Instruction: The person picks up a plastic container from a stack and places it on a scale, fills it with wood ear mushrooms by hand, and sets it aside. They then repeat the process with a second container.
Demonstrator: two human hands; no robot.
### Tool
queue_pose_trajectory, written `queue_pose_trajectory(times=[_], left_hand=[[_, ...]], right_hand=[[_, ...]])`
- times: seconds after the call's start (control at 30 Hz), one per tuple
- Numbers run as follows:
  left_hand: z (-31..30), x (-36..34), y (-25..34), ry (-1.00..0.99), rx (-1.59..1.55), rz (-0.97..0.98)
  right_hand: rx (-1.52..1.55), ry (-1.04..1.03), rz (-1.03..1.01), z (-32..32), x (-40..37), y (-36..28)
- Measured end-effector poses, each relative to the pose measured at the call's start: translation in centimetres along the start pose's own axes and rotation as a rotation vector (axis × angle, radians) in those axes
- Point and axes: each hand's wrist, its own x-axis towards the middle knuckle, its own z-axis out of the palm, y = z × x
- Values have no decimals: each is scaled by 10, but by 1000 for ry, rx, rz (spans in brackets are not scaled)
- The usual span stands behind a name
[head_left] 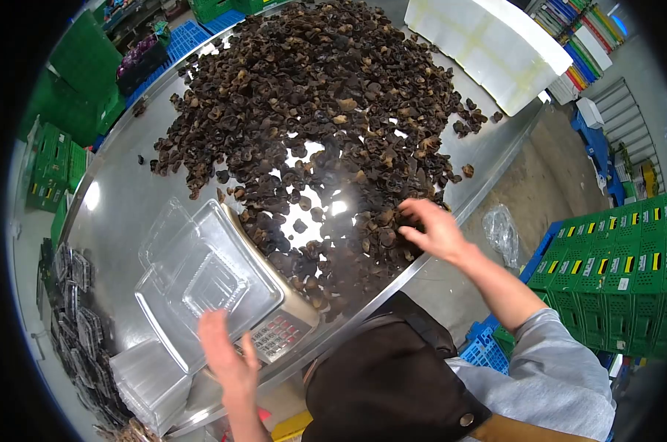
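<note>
A large heap of dark brown, curled pieces that look like wood ear mushrooms (311, 74) covers much of the metal table. My right hand (438, 234) is at the heap's near right edge, thumb and fingers apart, touching or just above the mushrooms; nothing shows in its grasp. On the left stands a weighing scale (263, 295) with a keypad facing me. An open clear plastic clamshell box (215, 283) rests on its metal pan. My left hand (230, 361) is beside the box's near edge, fingers extended and thumb apart, holding nothing visible.
Stacked clear boxes (153, 383) stand by the scale at the table's near left. More packed boxes (75, 324) lie further left. A white foam box (488, 44) sits at the far right. Green crates (613, 272) are stacked on the right, with a plastic bag (501, 234) on the floor.
</note>
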Motion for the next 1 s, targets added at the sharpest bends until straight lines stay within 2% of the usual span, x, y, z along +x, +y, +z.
queue_pose_trajectory(times=[0.03,0.1,0.17,0.27,0.37,0.47,0.53,0.57,0.67,0.83,0.93,1.0], left_hand=[[5,0,14,-35,-89,62],[32,6,48,-269,-489,70],[61,22,88,-451,-531,-12],[129,30,105,-431,-431,50],[163,45,121,-481,-269,-38],[186,56,122,-376,-406,-53],[197,62,115,-284,-667,-110],[194,67,113,-251,-853,-170],[177,71,115,-196,-1010,-254],[124,85,99,27,-948,-234],[77,87,64,169,-895,-231],[45,83,31,201,-954,-340]], right_hand=[[-204,2,16,-13,-5,14],[-325,-146,100,-20,-16,30],[-403,-271,115,-11,-22,22],[-214,-185,-22,31,-25,16],[-100,-176,-18,60,-14,2],[129,-222,-14,75,3,-13],[200,-171,-44,76,15,-17],[280,-201,-19,71,19,-20],[267,-168,-94,58,19,-40],[276,-155,-205,43,36,-103],[340,-141,-348,50,47,-162],[353,-119,-517,65,56,-204]])
